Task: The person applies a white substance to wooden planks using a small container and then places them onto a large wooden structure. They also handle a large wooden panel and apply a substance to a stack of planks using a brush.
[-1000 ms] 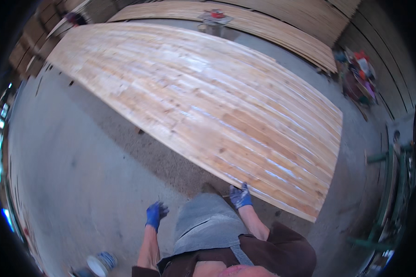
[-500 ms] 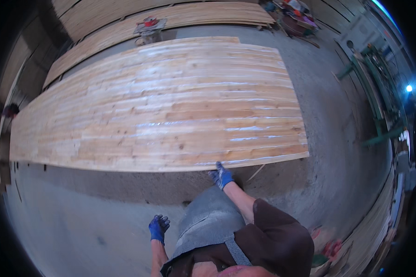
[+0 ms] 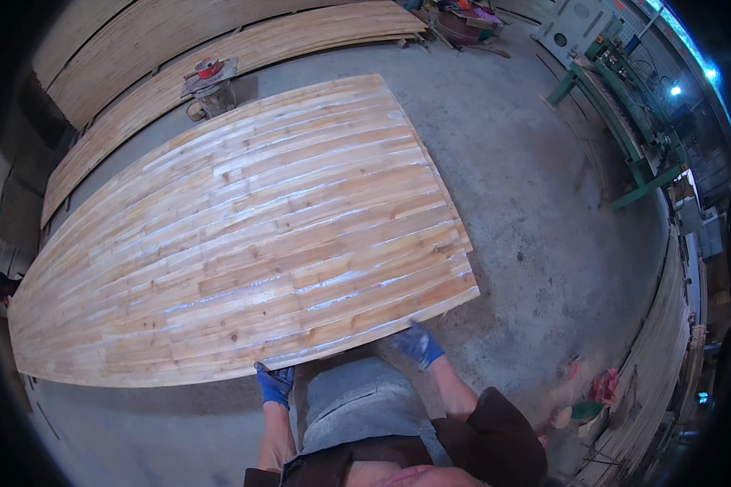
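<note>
A large wooden panel (image 3: 244, 243) of many long strips stretches before me, with wet, whitish shiny streaks along its seams. At its right end the edge of another panel (image 3: 443, 178) shows beneath it. My left hand (image 3: 276, 385), in a blue glove, is closed on the panel's near edge, thumb on top and the fingers mostly hidden below. Further right along that edge is my right hand (image 3: 418, 345), also gloved in blue. It is at or touching the edge, but motion blur hides how its fingers lie.
Beyond the panel, a red pot (image 3: 209, 70) sits on a small stand. Long stacked boards (image 3: 300, 39) lie behind. A green metal machine frame (image 3: 625, 122) stands at right; red and green items (image 3: 601, 390) lie on the floor at lower right. A dark, indistinct shape (image 3: 4, 288) is at far left.
My left hand has risen from beside my apron to the panel's near edge. The panel now sits nearer and slanted in view, its lower layer showing at right. The view has shifted too.
</note>
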`<state>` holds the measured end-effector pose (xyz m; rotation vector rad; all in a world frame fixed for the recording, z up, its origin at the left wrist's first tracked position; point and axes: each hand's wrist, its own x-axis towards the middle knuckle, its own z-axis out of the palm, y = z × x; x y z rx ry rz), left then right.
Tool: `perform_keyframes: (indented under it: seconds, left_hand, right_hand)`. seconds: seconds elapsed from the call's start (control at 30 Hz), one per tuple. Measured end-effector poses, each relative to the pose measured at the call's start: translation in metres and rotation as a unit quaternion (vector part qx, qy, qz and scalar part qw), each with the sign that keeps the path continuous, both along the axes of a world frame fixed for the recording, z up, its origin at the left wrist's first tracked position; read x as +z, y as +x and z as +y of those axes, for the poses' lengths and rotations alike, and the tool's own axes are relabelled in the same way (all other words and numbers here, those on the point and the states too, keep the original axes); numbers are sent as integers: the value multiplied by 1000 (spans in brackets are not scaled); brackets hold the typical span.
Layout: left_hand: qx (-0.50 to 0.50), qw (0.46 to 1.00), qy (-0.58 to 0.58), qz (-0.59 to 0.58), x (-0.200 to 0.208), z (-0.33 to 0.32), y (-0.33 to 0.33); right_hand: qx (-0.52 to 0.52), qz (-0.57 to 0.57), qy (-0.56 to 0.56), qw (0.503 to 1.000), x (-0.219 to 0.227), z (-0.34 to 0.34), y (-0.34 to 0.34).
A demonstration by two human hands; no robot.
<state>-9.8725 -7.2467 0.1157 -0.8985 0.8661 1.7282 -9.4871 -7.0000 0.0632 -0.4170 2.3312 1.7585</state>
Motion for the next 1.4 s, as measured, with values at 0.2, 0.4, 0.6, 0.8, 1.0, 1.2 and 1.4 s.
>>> perform_keyframes:
  seconds: [0.2,0.4,0.6,0.8,1.0,1.2,1.4]
  left_hand:
    - [-73,997,-4,10,-6,13,2]
    - [-76,996,11,-40,-25,-3,-23]
    - [-75,994,-82,-17,-30,-3,-13]
    - [-113,981,-139,80,-21,-14,-36]
    - [-153,970,-155,105,-33,-4,-38]
    - [-215,956,-128,151,-32,1,-44]
    - [-249,946,-119,169,-35,-9,-49]
  right_hand:
    - [369,-549,589,464,39,13,-16]
    - [467,-547,549,425,70,35,-41]
    - [426,-484,582,496,78,25,-12]
    - [435,-476,591,484,87,17,-33]
    - [421,-528,610,415,87,6,-16]
    - [395,-589,610,354,85,24,-27]
    - [375,-594,634,323,90,20,-26]
